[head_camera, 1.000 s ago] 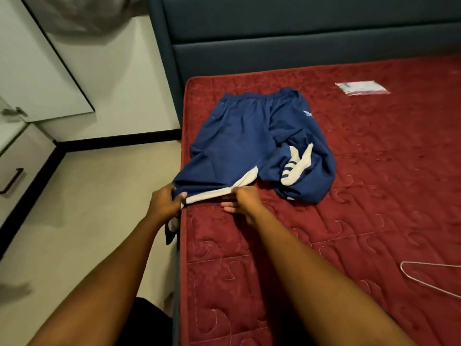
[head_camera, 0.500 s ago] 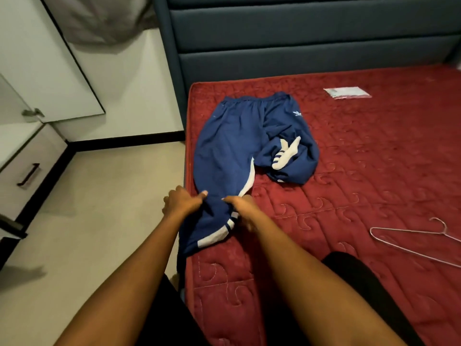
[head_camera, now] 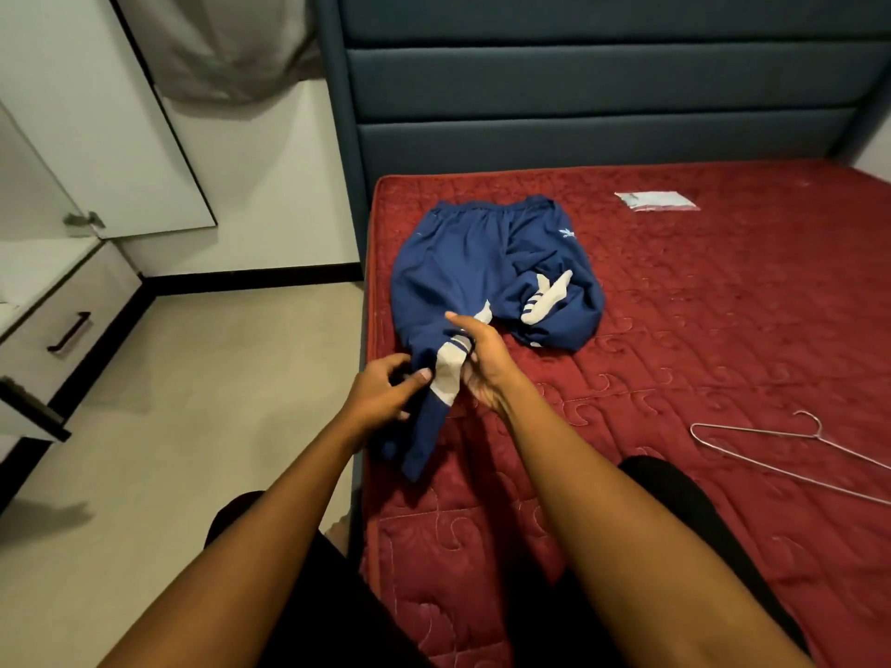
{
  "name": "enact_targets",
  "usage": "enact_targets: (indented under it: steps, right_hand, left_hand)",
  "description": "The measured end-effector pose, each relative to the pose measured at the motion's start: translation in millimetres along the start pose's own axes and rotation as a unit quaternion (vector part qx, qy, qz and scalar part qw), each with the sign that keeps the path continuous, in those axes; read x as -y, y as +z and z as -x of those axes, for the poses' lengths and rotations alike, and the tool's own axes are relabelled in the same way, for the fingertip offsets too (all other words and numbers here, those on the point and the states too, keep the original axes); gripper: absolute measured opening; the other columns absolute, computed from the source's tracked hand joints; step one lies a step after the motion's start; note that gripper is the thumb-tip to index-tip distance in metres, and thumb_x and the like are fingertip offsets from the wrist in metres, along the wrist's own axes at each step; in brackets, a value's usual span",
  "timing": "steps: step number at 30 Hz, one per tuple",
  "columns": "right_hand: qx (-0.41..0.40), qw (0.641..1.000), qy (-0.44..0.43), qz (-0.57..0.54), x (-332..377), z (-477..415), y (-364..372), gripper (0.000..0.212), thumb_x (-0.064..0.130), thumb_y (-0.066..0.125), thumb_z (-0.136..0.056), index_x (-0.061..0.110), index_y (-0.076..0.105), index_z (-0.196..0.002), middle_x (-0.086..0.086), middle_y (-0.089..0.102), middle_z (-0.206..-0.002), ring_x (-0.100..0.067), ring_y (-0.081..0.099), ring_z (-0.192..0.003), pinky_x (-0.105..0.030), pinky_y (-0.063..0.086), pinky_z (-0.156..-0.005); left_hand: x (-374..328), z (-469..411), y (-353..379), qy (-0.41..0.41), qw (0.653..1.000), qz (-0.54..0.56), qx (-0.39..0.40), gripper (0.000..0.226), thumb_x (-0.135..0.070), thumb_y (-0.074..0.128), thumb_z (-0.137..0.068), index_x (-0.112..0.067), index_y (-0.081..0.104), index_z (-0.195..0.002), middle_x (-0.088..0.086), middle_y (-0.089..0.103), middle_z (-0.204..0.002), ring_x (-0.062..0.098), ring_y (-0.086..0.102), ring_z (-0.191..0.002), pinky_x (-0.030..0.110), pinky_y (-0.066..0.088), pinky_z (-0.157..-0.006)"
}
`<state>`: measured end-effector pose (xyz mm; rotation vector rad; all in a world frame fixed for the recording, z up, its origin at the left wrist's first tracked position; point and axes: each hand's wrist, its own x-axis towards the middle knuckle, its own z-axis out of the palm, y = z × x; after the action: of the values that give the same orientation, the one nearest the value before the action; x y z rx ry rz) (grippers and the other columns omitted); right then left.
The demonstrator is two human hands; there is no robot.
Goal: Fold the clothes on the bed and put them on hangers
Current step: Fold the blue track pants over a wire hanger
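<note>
Head view: a bed (head_camera: 723, 339) with a red quilted mattress fills the right side, its padded dark headboard (head_camera: 602, 89) at the far end and a pale floor (head_camera: 217, 402) to its left. A white drawer unit (head_camera: 72, 320) with a dark handle stands at the left edge of the picture. Blue trousers (head_camera: 463, 262) with white stripes lie on the bed's left part, waistband toward the headboard; one leg is bunched up on the right and the other stretches toward the person. A wire hanger (head_camera: 790, 450) lies flat on the mattress to the right, well apart from the trousers, and a small clear packet (head_camera: 658, 202) lies farther back. The left hand (head_camera: 385, 392) pinches the stretched leg between thumb and curled fingers, just beside a white patch. The right hand (head_camera: 482, 364), palm turned left, has its fingers curled round the same leg. The leg's end hangs below both hands near the bed's left edge.
</note>
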<state>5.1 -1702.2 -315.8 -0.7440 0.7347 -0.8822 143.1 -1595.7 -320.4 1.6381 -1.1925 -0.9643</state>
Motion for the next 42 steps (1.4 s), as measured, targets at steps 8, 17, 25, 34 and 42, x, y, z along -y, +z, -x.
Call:
enact_targets:
  steps: [8, 17, 25, 34, 42]
  right_hand:
    - [0.014, 0.983, 0.047, 0.178, -30, 14, -14, 0.072, 0.063, 0.08, -0.074, 0.012, 0.067, -0.123, -0.008, 0.073, -0.117, -0.024, 0.069, -0.107, -0.038, 0.051, -0.101]
    - [-0.063, 0.929, 0.005, 0.365, -34, 39, -13, 0.023, 0.019, 0.064, -0.092, 0.01, 0.06, -0.072, -0.007, 0.064, -0.063, -0.021, 0.059, -0.048, -0.023, 0.043, -0.044]
    - [0.081, 0.917, 0.114, 0.373, -64, 62, -28, 0.017, 0.023, 0.073, -0.09, 0.008, 0.074, -0.098, 0.003, 0.07, -0.079, -0.009, 0.059, -0.067, -0.02, 0.042, -0.057]
    - [0.144, 0.918, 0.296, 0.222, -41, 68, -54, 0.055, 0.043, 0.051, -0.092, 0.001, 0.062, -0.126, -0.027, 0.069, -0.12, -0.043, 0.067, -0.112, -0.048, 0.056, -0.093]
    - [-0.082, 0.883, 0.227, 0.404, -57, 74, -70, 0.016, 0.009, 0.044, -0.095, 0.004, 0.058, -0.091, -0.013, 0.058, -0.064, -0.025, 0.057, -0.055, -0.042, 0.06, -0.065]
  left_hand:
    - [11, 2, -6, -0.219, 0.947, 0.178, 0.154, 0.08, -0.083, 0.036, -0.089, -0.014, 0.058, -0.124, 0.013, 0.067, -0.1, 0.032, 0.071, -0.082, 0.036, 0.06, -0.06]
    - [36, -25, 6, -0.122, 0.964, 0.109, -0.209, 0.044, -0.041, 0.064, -0.095, -0.016, 0.053, -0.06, 0.006, 0.049, -0.057, 0.02, 0.044, -0.056, 0.033, 0.037, -0.054]
    - [31, 20, 2, -0.182, 0.968, 0.169, 0.041, 0.058, -0.059, 0.06, -0.093, -0.009, 0.065, -0.121, 0.01, 0.067, -0.101, 0.021, 0.064, -0.071, 0.025, 0.048, -0.045]
    - [36, 27, 13, -0.198, 0.976, -0.055, -0.07, 0.053, -0.067, 0.072, -0.08, -0.016, 0.059, -0.075, 0.001, 0.06, -0.07, 0.02, 0.055, -0.064, 0.028, 0.042, -0.06]
    - [57, 51, -6, -0.259, 0.929, -0.26, -0.039, 0.099, -0.075, 0.07, -0.076, -0.004, 0.04, -0.138, 0.013, 0.059, -0.127, 0.037, 0.066, -0.106, 0.044, 0.061, -0.081]
